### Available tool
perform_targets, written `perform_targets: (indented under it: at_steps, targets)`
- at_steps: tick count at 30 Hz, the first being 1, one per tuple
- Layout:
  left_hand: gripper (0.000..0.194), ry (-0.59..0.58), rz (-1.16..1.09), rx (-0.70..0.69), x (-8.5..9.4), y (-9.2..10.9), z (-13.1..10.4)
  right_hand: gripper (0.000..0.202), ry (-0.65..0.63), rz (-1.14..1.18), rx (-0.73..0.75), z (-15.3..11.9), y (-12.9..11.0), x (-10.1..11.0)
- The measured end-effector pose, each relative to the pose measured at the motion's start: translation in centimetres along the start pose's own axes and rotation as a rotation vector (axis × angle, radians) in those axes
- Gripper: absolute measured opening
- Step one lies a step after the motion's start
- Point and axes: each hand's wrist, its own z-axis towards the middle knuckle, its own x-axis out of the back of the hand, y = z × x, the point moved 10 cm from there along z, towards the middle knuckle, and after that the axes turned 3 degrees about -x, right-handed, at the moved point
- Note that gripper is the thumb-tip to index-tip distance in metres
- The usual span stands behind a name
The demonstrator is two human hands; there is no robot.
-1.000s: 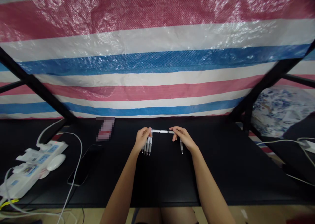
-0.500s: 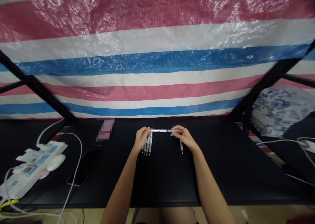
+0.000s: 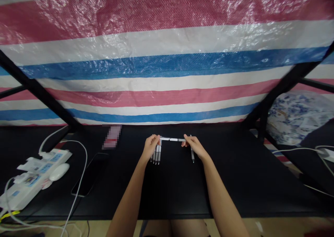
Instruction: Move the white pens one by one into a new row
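A white and grey pen (image 3: 172, 139) is held sideways between my two hands, above the black table. My left hand (image 3: 150, 146) pinches its left end, and my right hand (image 3: 194, 145) closes on its right end with thumb and fingers. Below my left hand, several similar pens (image 3: 158, 154) lie side by side with their tips toward me; the hand covers their upper parts. Another such pen (image 3: 192, 156) lies under my right hand, partly hidden by it, its tip also pointing toward me.
On the left lie a black phone (image 3: 90, 176) and a white power strip (image 3: 33, 179) with plugs and loose cables. A pink blurred packet (image 3: 112, 137) is behind the phone. A striped sheet (image 3: 167, 98) rises along the table's back, between black frame bars (image 3: 49, 103).
The right end of the held pen has dipped slightly, and my right hand's grip on it has shifted a little. My left hand has barely moved.
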Motion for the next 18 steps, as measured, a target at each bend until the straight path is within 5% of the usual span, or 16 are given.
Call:
perform_targets:
  at_steps: [8, 18]
  targets:
    - [0.043, 0.089, -0.019, 0.014, 1.1, -0.4, 0.2, 0.045, 0.042, 0.125, -0.008, -0.1, 0.2, 0.7]
    - [0.046, 0.067, 0.016, 0.012, 0.9, -0.6, 0.2, 0.037, 0.036, 0.156, -0.023, -0.1, 0.7, 0.9]
